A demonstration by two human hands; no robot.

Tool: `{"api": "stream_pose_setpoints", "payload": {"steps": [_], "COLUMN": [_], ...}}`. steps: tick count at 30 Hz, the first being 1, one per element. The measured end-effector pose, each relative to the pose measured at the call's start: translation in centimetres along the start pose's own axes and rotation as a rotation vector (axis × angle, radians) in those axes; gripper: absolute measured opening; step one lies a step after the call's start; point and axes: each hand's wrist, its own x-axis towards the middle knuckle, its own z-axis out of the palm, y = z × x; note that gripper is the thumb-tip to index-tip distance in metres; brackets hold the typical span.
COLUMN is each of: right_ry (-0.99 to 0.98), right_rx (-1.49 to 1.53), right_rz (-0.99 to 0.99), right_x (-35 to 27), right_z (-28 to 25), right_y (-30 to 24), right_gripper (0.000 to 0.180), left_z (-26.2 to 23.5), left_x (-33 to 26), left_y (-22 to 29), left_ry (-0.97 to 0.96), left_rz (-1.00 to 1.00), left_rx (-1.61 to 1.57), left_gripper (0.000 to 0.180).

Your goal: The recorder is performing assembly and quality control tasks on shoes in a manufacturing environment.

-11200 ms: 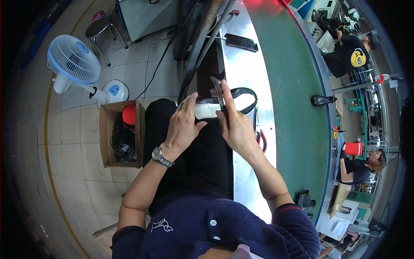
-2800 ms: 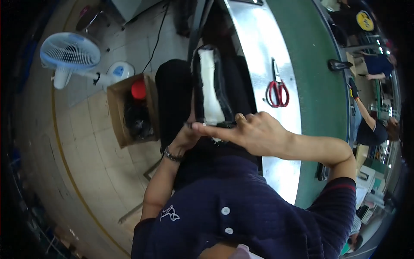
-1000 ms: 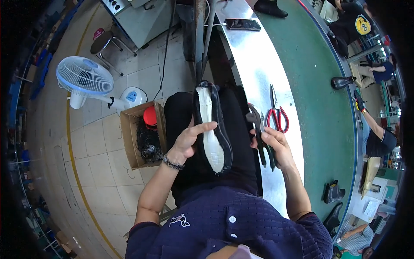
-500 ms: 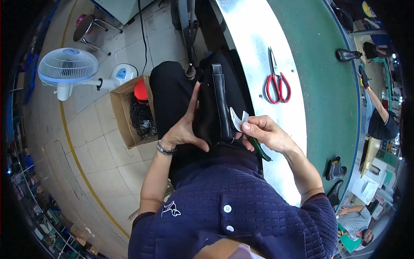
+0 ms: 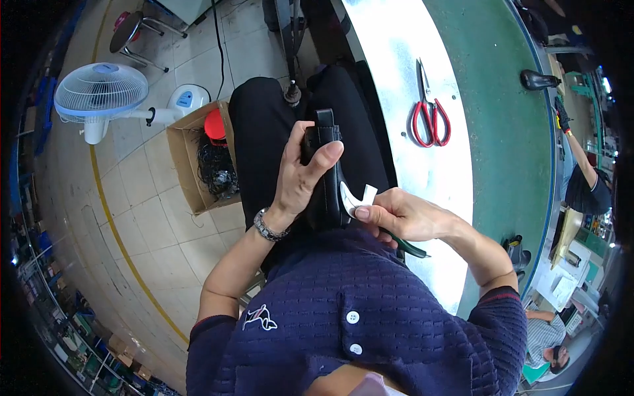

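My left hand [image 5: 298, 178] wraps its fingers [image 5: 328, 153] around a black shoe [image 5: 325, 173] that stands on its edge on my lap, the thumb side toward my body and the forefinger laid across the shoe's upper edge, so the fingers are closed on it. My right hand [image 5: 400, 214] sits just beside the shoe's near end, its fingers [image 5: 362, 212] pinched shut on a small white curved piece [image 5: 353, 199] that touches the side of the shoe. The same hand also holds a dark green-handled tool [image 5: 408, 245], whose handle sticks out below the palm toward my right; I cannot tell what kind of tool it is. A metal watch [image 5: 266, 226] circles my left wrist. The shoe rests against my black trousers [image 5: 257, 132], well inside the edge of the worktop [image 5: 389, 99], a shiny metal strip that runs along my right side with a green belt [image 5: 502, 119] beyond it. On the metal strip, well apart from my hands, lie red-handled scissors [image 5: 430, 112]. On the tiled floor to my left stands an open cardboard box [image 5: 191, 165] with a red cap and dark cables in it, and beyond it a blue and white fan [image 5: 101, 94]. Another person's arm [image 5: 578, 158] reaches over the far side of the belt.
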Motion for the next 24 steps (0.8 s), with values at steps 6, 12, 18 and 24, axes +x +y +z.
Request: {"api": "stream_pose_setpoints", "payload": {"steps": [6, 12, 18, 24], "right_ry": [0.040, 0.241, 0.110, 0.028], "right_rx": [-0.314, -0.691, 0.065, 0.244], "right_rz": [0.011, -0.043, -0.005, -0.045], "right_x": [-0.2, -0.2, 1.5, 1.6], "right_z": [-0.3, 0.8, 1.5, 0.1], "right_y": [-2.0, -3.2, 1.1, 1.0], "right_gripper": [0.058, 0.056, 0.061, 0.060], "left_z": [0.3, -0.3, -0.4, -1.3], "left_x": [-0.4, 0.6, 0.1, 0.5], "left_y": [-0.7, -2.1, -0.8, -2.1], "left_ry": [0.049, 0.045, 0.056, -0.017], "left_rz": [0.042, 0.049, -0.033, 0.150], "left_rx": [-0.012, 0.019, -0.208, -0.058], "left_gripper": [0.043, 0.040, 0.030, 0.030]}}
